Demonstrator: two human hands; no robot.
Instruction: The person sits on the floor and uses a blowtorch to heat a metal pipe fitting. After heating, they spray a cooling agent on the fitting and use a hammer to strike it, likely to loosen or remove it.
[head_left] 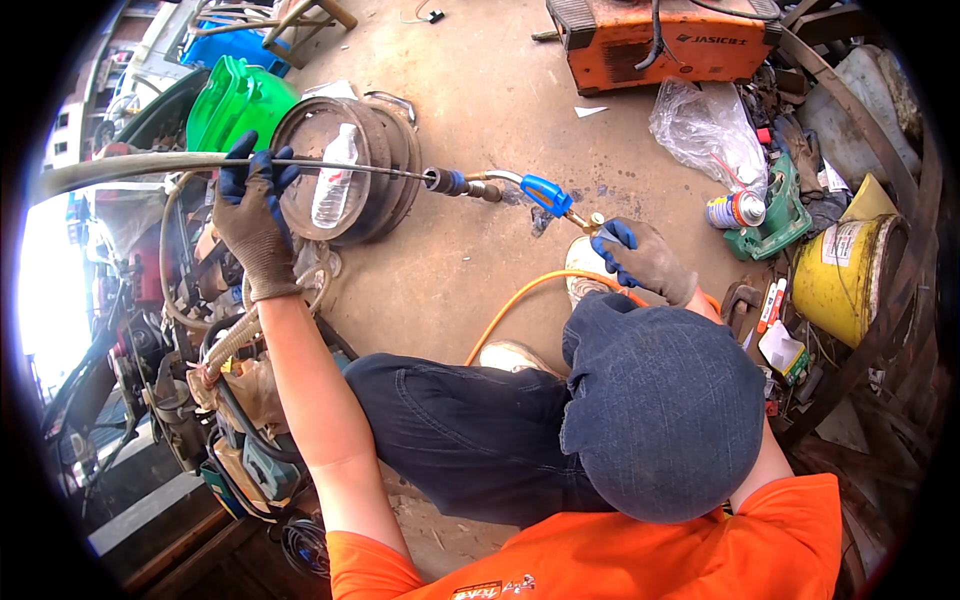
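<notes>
My left hand (257, 190), in a brown and blue work glove, closes around a long thin dark rod (390, 172). A thicker grey sleeve-like length (110, 172) runs from it off to the left. At the rod's right end sits a dark cylindrical fitting (443, 181) with a blue ring. My right hand (640, 258), gloved alike, is closed at the brass valve end of a gas torch (545, 195) with a blue body. The torch's bent metal tube points left toward the fitting; whether they touch, I cannot tell. No flame can be made out.
A rusty wheel rim (385, 150) lies below the rod with a clear plastic bottle (336, 180) on it. An orange hose (510, 305) crosses by my shoes. A green bucket (235, 95), orange machine (665, 45), spray can (735, 210) and yellow bucket (840, 275) stand around.
</notes>
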